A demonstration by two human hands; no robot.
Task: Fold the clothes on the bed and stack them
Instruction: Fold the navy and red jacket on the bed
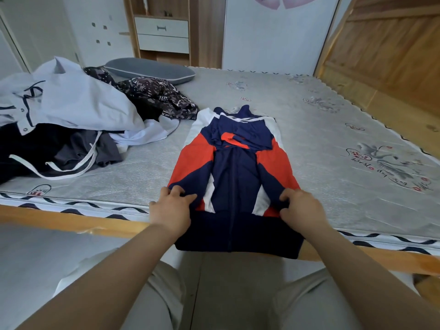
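A navy, orange and white jacket (234, 170) lies lengthwise on the bed, sleeves folded inward over its front, its dark hem hanging over the near edge. My left hand (170, 209) pinches the jacket's left side just above the hem. My right hand (301, 207) pinches the right side at the same height. A heap of unfolded clothes sits at the left: a pale blue shirt (71, 98), dark trousers with white drawstrings (71, 156) and a dark patterned garment (162, 96).
The grey mattress (333, 139) has a wooden frame rail (71, 222) along its near edge. A grey pillow (150, 70) lies at the far side. A wooden board (385, 44) leans at the right; drawers (162, 34) stand behind.
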